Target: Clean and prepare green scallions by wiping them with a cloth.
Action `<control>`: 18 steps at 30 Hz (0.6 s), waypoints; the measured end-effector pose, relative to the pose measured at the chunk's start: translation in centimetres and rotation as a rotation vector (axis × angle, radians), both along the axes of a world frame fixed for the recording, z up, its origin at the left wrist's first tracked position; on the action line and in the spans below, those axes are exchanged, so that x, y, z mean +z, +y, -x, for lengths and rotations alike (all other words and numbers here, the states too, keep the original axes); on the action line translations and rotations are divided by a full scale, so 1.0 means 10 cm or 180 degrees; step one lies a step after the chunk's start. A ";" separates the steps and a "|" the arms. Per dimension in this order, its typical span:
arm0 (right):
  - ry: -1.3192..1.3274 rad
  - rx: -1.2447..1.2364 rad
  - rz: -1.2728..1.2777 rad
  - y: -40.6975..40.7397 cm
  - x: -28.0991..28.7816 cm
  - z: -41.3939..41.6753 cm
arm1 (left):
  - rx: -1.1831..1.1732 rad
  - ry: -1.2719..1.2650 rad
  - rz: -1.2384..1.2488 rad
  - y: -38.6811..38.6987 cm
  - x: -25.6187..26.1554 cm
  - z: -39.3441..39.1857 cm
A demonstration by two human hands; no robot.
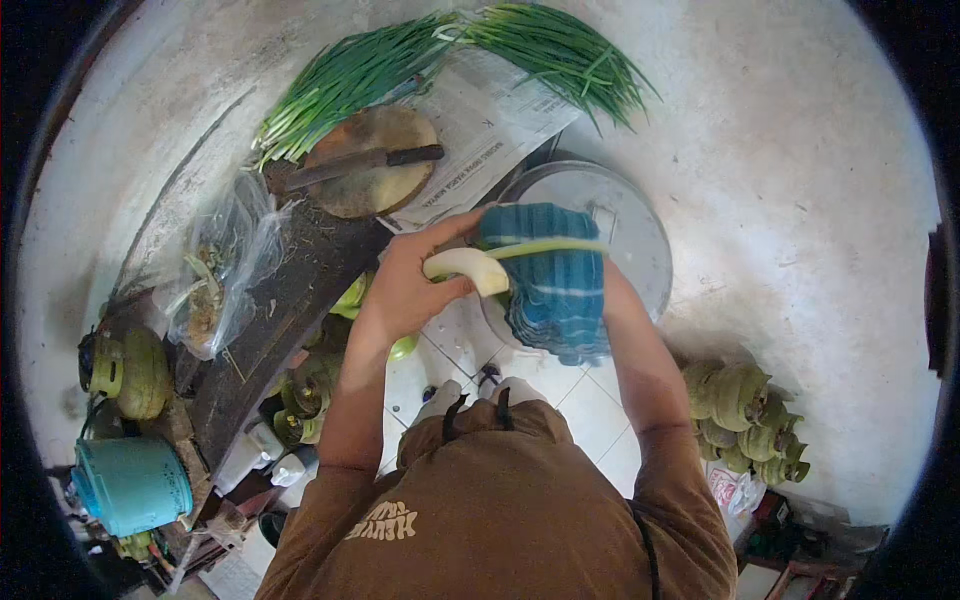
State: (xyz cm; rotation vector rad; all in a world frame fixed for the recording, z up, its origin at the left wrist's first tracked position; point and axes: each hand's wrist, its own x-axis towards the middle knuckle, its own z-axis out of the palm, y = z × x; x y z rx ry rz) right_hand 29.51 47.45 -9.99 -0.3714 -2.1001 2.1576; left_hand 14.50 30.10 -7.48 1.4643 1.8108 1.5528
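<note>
My left hand (403, 279) grips a pale, curved leek-like stalk (480, 268) whose thick, cut-looking white end sticks out past the thumb. Its thin yellow-green part reaches right, across the front of a blue checked cloth (556, 289). The cloth is bunched in folds and held up in front of me. My right forearm (643, 349) runs up to the cloth's right edge, and the cloth hides most of my right hand. Beneath and behind the cloth is a round grey metal surface (637, 225), partly covered.
A knife (341, 166) lies on a round wooden chopping board (405, 187). Green-onion bunches (367, 67) flank newspaper (487, 127). A plastic bag (247, 240) of scraps rests on the dark tabletop (311, 262). Gas cylinders (739, 405) stand right; a teal container (135, 484) stands left.
</note>
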 end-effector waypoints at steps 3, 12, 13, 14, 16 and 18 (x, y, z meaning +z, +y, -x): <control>0.0635 0.0184 -0.0759 0.22 -0.06 0.07 | 0.0281 -0.0571 0.0943 0.10 0.09 0.00; 0.0666 -0.1002 -0.2805 0.61 -0.03 -0.11 | 0.0928 -0.0397 0.0616 0.24 -0.07 0.02; 0.0675 -0.1144 -0.3117 0.67 -0.05 -0.13 | 0.0948 -0.0394 0.0613 0.24 -0.07 0.04; 0.0686 -0.1284 -0.3427 0.73 -0.06 -0.14 | 0.0994 -0.0372 0.0572 0.23 -0.07 0.06; 0.0436 -0.1154 -0.3325 0.81 -0.24 -0.21 | 0.1049 -0.0340 0.0520 0.27 -0.05 0.08; 0.0429 -0.1083 -0.3232 0.63 -0.35 -0.18 | 0.0890 -0.0641 0.0473 0.30 -0.01 0.04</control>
